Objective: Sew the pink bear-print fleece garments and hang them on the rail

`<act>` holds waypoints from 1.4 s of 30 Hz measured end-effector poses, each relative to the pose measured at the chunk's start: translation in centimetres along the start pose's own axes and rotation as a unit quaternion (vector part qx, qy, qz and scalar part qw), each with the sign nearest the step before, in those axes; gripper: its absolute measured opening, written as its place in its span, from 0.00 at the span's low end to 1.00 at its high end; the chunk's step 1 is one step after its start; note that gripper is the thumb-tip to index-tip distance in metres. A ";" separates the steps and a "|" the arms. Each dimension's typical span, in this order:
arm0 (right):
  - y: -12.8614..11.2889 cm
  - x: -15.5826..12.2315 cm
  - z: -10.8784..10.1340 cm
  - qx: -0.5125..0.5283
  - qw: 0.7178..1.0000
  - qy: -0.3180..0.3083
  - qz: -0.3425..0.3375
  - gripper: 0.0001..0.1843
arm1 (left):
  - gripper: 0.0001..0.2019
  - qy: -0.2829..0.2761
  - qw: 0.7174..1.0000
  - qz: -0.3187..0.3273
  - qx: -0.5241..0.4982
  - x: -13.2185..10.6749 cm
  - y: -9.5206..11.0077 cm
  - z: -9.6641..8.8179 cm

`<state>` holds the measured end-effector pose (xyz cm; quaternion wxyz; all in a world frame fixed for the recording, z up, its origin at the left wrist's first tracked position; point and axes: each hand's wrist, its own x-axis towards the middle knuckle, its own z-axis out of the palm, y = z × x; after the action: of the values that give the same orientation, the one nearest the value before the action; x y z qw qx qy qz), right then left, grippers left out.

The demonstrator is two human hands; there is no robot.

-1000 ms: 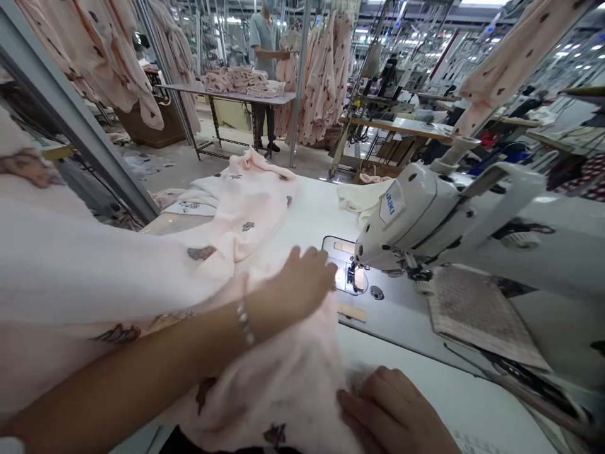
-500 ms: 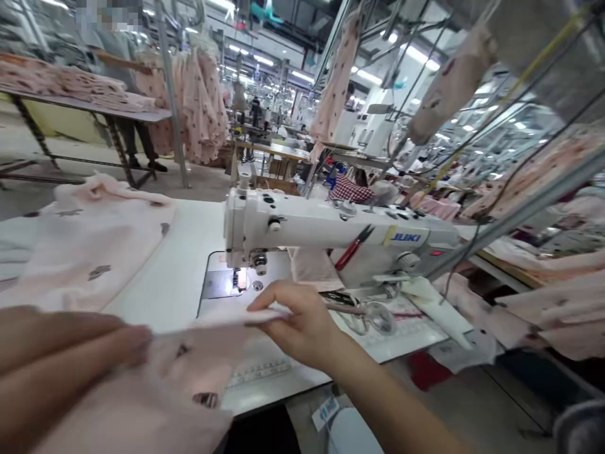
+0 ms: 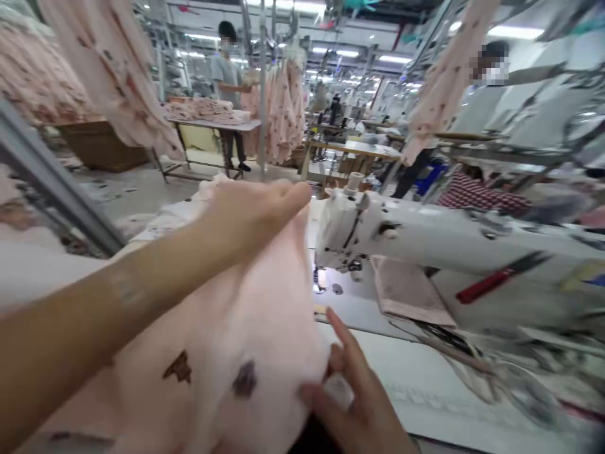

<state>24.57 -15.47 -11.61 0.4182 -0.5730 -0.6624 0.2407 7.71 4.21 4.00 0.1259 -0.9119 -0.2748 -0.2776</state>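
Our left hand (image 3: 255, 214) stretches across with its fingers closed over the top of the soft, brown-spotted pink garment (image 3: 246, 315), while our right hand (image 3: 354, 397) pinches the lower edge between thumb and fingers, the hands well apart. We hold the thin fabric up over the white table (image 3: 425, 391), just left of the sewing machine (image 3: 401, 233).

Two hands, the left hand (image 3: 253, 217) and the right hand (image 3: 354, 397), grip one pink garment (image 3: 246, 315); beyond the grip are one sewing machine (image 3: 425, 236), one pair of red-handled snips (image 3: 503, 277), one standing person (image 3: 227, 82) and one more person (image 3: 479, 107).
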 end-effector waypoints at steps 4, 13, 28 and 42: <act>2.3 0.7 -1.3 -0.193 0.978 0.002 -0.081 0.13 | 0.08 -0.119 0.987 -0.057 0.088 1.5 -0.6 6.5; 1.9 2.0 -0.7 -0.256 0.953 -0.068 -0.148 0.13 | 0.03 -0.260 0.944 0.131 -0.155 -4.8 2.0 9.5; 1.3 2.4 -0.2 -0.257 0.953 -0.093 -0.130 0.09 | 0.05 -0.217 0.945 0.180 -0.164 -5.8 1.1 11.5; 1.1 2.1 1.0 -0.225 0.951 -0.114 -0.181 0.23 | 0.05 -0.200 0.963 0.134 -0.118 -6.5 2.0 13.1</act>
<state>24.36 -13.04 -12.50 0.2368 -0.4912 -0.8354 0.0693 10.05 4.76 -10.62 -0.0042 -0.9857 -0.1353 -0.1005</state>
